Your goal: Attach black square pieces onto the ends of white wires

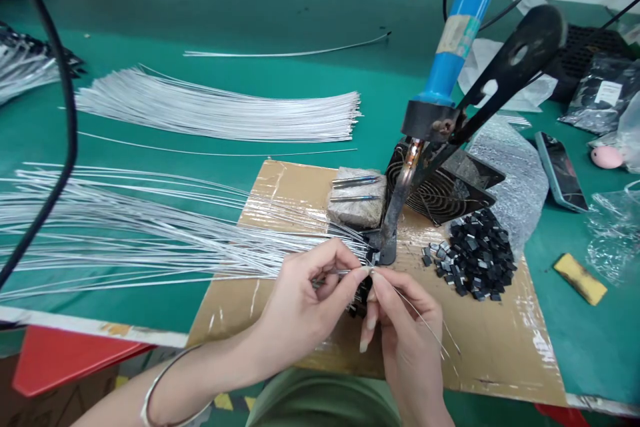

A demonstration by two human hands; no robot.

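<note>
My left hand (313, 300) is closed in a pinch on a thin white wire, its fingertips just below the soldering iron (400, 197). Right beside it, my right hand (407, 327) pinches thin wire too, its fingertips meeting the left ones. Fine strands stick out below the right hand. A loose spread of white wires (150, 233) runs from the left to the iron's tip area. Small black parts lie partly hidden behind my hands. A pile of black connectors (483, 257) rests on the brown cardboard (500, 347).
Behind the iron stands a black fan (435, 187), with a grey block (357, 197) holding metal tips to its left. A neat wire bundle (220, 107) lies farther back. At the right are a phone (561, 170), a yellow sponge (580, 278) and bubble wrap (515, 177).
</note>
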